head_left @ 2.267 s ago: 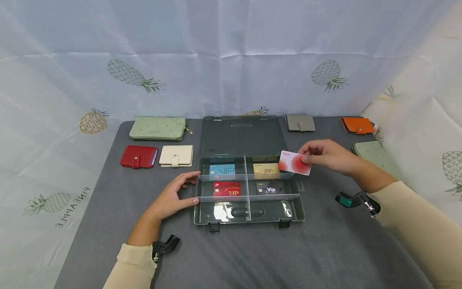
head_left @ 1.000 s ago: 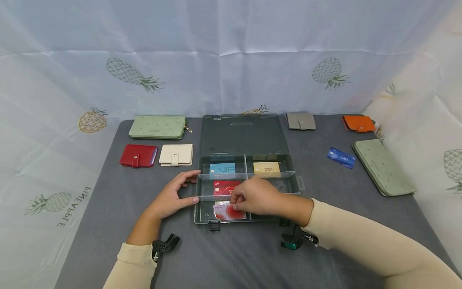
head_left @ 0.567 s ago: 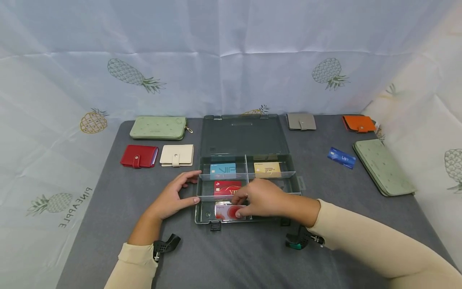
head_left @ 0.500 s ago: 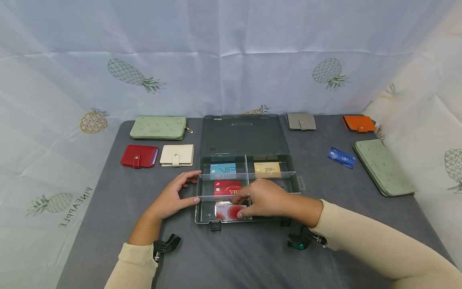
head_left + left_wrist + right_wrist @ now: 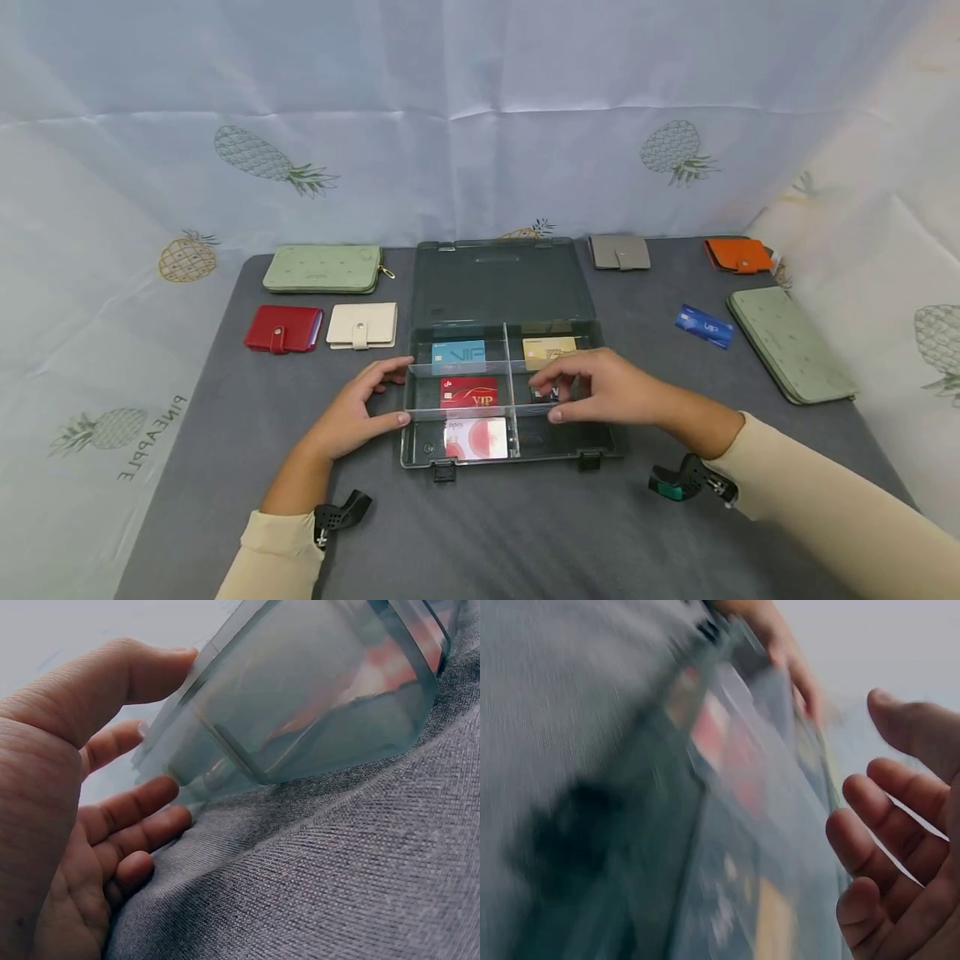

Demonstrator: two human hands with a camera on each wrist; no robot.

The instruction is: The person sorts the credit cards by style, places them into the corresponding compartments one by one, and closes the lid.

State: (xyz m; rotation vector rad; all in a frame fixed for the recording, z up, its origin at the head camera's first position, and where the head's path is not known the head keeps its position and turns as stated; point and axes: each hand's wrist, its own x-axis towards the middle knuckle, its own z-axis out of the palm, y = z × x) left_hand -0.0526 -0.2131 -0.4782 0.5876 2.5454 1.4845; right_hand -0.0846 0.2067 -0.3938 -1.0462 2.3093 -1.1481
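Note:
A dark clear plastic box (image 5: 555,452) with dividers stands open in the middle of the head view. My left hand (image 5: 367,412) rests its fingertips and thumb against the box's left side. Nothing is held in my right hand (image 5: 611,387), which hovers over the right compartments with loosely bent fingers. A pink-and-white card (image 5: 476,438) lies in the front left compartment. Behind it lie a red VIP card (image 5: 468,392) and a light blue VIP card (image 5: 458,357). A gold card (image 5: 548,350) is at back right; a black card (image 5: 543,395) is partly hidden by my right hand.
A blue VIP card (image 5: 704,326) lies right of the box beside a green wallet (image 5: 791,343). Orange (image 5: 738,255) and grey wallets (image 5: 619,252) sit behind. To the left are another green wallet (image 5: 322,269), a red wallet (image 5: 283,328) and a cream wallet (image 5: 362,325).
My right hand carried the pink-and-white card from right of the box into the front left compartment, let go of it, and moved up and right. My left hand stayed at the box's side.

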